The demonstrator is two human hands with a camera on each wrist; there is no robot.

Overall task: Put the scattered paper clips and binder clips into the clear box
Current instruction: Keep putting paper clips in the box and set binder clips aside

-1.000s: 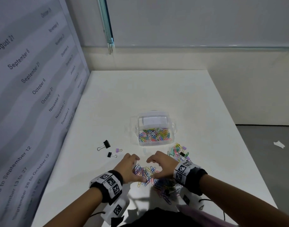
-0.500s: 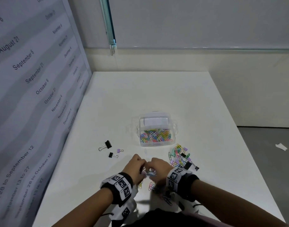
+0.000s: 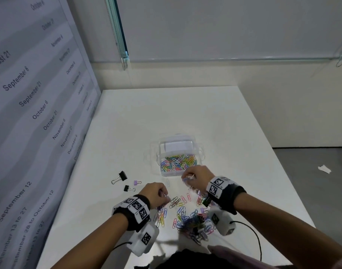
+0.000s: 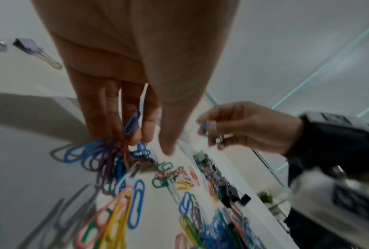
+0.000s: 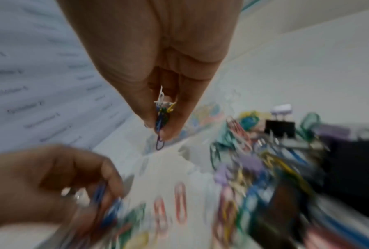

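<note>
The clear box point(image 3: 177, 150) sits mid-table with coloured paper clips point(image 3: 177, 162) in its near half. My right hand point(image 3: 193, 178) hovers just in front of the box's near wall and pinches a small bunch of paper clips point(image 5: 162, 116). My left hand point(image 3: 156, 194) sits lower left over the table and grips a bunch of paper clips point(image 4: 115, 148). A loose pile of paper clips point(image 3: 187, 216) with a few binder clips lies between my wrists. Three binder clips, two black point(image 3: 120, 176) point(image 3: 128, 188) and one purple point(image 3: 137, 182), lie to the left.
A calendar panel point(image 3: 36, 113) stands along the table's left edge. The table point(image 3: 166, 113) stretches far behind the box. The table's right edge drops to a grey floor with a scrap of paper point(image 3: 324, 169). Cables trail from both wrist cameras near the front edge.
Both hands closed over the pile, then parted. The right hand rose toward the box with clips. The left hand stayed low, holding its bunch.
</note>
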